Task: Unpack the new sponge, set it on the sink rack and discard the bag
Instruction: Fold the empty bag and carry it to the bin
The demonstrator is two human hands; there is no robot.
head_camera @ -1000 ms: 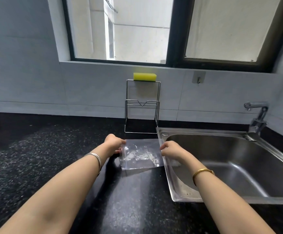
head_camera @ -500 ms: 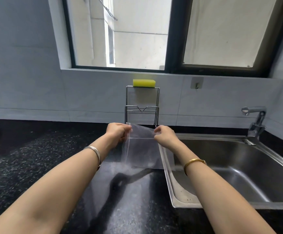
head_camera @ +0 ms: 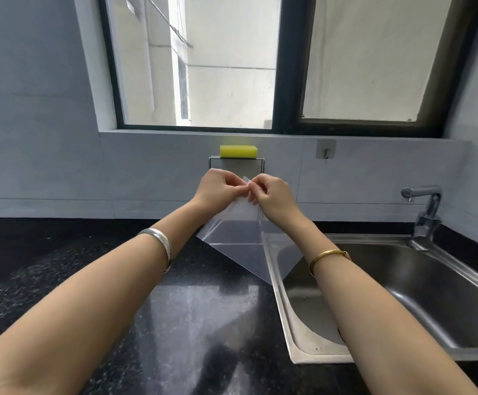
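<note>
Both hands meet in mid-air before the wall, the left hand [head_camera: 218,187] and right hand [head_camera: 269,195] pinching one top corner of the clear bag [head_camera: 243,238] between closed fingertips. It hangs below them as a diamond, long axis vertical, lowest corner pointing down over the sink [head_camera: 374,295] rim. Half a second earlier it hung square from two spread corners, lower down. Behind, the yellow sponge [head_camera: 238,151] lies lengthwise atop the rack [head_camera: 236,159].
</note>
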